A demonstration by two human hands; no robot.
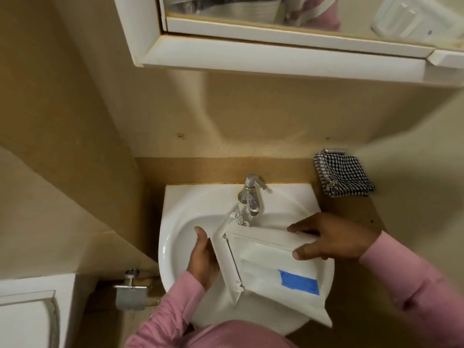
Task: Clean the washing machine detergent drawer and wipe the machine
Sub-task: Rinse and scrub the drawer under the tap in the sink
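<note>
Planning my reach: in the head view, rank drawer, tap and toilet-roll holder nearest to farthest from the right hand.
1. drawer: held in the right hand.
2. tap: behind, to the left.
3. toilet-roll holder: far left, low.

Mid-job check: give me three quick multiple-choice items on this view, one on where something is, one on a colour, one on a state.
1. Where is the detergent drawer?
A. over the sink
B. on the floor
C. in a bucket

2. What colour is the patch inside it?
A. red
B. blue
C. green

3. How is it held?
A. by one hand only
B. lying loose, untouched
C. gripped by both hands

Answers:
1. A: it sits above the white sink, one corner near the tap.
2. B: the patch is bright blue.
3. C: the left hand holds its front panel and the right hand grips the opposite end.
</note>
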